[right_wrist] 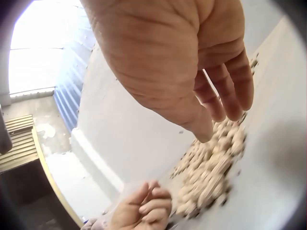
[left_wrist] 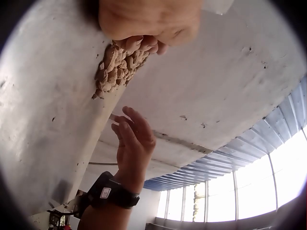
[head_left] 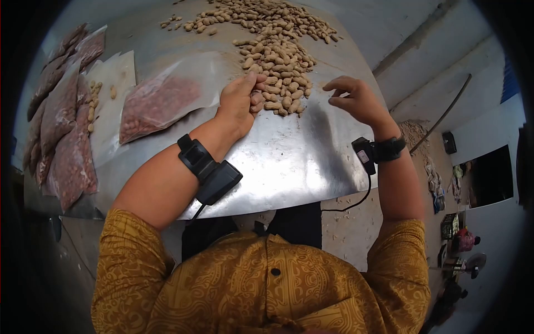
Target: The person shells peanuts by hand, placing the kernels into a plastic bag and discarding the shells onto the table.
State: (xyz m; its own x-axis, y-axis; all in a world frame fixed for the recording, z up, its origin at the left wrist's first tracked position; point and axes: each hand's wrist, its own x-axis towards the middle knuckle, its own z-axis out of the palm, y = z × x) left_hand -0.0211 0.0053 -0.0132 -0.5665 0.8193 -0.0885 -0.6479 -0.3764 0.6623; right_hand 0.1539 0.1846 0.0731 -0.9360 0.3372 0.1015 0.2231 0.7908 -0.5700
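Note:
A long pile of unshelled peanuts [head_left: 283, 72] runs across the metal table [head_left: 272, 161], its near tip lying between the two hands. The left hand [head_left: 239, 103] is at the pile's left side, fingers curled in and thumb lying toward them. In the right wrist view the left hand [right_wrist: 144, 208] shows its bent fingers close beside the peanuts [right_wrist: 206, 179]; I cannot tell if something is inside them. To the right of the pile, the right hand [head_left: 356, 100] is raised over the table with loosely bent fingers, thumb apart and nothing held.
A clear bag of reddish kernels [head_left: 161, 103] lies left of the left forearm. More filled bags [head_left: 67, 122] are stacked at the table's left end, near a few loose peanuts [head_left: 92, 106]. A pale wall [head_left: 411, 33] stands beyond the right table edge. Cables hang from both wrist cameras.

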